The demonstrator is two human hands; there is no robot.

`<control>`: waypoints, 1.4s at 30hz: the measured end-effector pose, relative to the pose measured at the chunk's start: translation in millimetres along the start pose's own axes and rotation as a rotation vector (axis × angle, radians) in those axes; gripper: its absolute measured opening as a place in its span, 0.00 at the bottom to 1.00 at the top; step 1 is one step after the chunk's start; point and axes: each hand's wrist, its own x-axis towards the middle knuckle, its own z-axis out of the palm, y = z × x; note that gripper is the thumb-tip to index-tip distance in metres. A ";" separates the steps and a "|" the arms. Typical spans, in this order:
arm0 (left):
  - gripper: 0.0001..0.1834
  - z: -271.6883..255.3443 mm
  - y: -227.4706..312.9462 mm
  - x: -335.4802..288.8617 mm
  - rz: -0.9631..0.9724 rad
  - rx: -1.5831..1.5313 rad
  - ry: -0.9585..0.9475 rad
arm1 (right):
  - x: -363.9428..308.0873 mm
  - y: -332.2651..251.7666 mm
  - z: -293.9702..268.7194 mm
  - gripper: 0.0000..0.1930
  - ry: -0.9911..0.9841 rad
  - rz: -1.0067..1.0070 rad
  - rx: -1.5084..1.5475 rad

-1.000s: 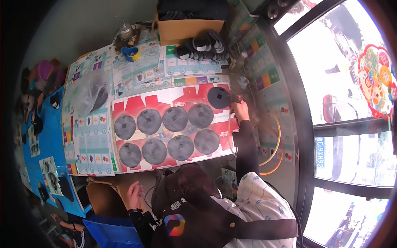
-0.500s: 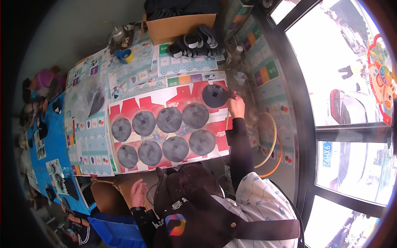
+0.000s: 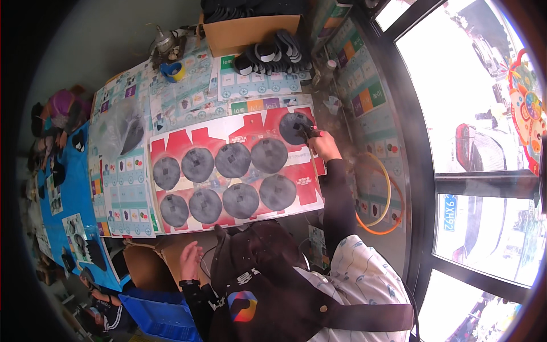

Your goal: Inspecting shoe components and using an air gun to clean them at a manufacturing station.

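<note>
Head view, looking down.

Item 1: right hand, arm stretched forward along the table's right side. Fingers drawn together on the near right edge of a dark round pad; the grip appears to be a pinch, though the fisheye blur leaves it uncertain. The pad lies just ahead and to the left of the hand, flat on the sheet, at the far right end of the upper row. Being round, it has no long axis to speak of.

Item 2: left hand, low and near the body, fingers loosely spread, holding nothing, resting over a brown cardboard box. It is well apart from the pad; the right hand is by far the nearer.

Item 3: red and white printed sheet, carrying eight further dark round pads in two rows of four, evenly spaced, none touching.

Item 4: table, covered in pale printed papers.

Surroundings: open cardboard box at the far end, a stack of dark pads before it; blue crate at lower left; orange and yellow hoops to the right; large windows beyond.
</note>
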 end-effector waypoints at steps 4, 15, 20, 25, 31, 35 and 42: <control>0.14 -0.2 0.8 1.6 -0.002 -0.010 -0.008 | -7.7 4.6 -0.9 0.14 0.364 -0.032 -0.040; 0.15 -0.4 -2.6 6.2 -0.015 -0.007 -0.030 | -21.2 5.5 -23.2 0.17 0.242 0.038 -0.157; 0.14 3.1 2.2 2.1 -0.023 0.010 -0.015 | -34.1 -7.4 -22.2 0.18 0.287 0.047 -0.057; 0.14 -1.5 -3.2 10.0 -0.011 0.025 -0.027 | -22.1 34.3 -24.0 0.13 0.208 0.037 -0.136; 0.14 1.8 0.8 8.3 -0.019 0.017 -0.037 | -27.8 36.6 -12.8 0.12 0.391 0.019 0.018; 0.14 -0.9 -4.0 5.6 -0.014 0.014 -0.030 | -38.5 1.4 -9.5 0.12 0.128 0.071 -0.040; 0.13 1.6 -2.8 6.7 -0.019 0.012 -0.038 | -34.7 -11.0 -2.3 0.15 -0.026 0.191 -0.006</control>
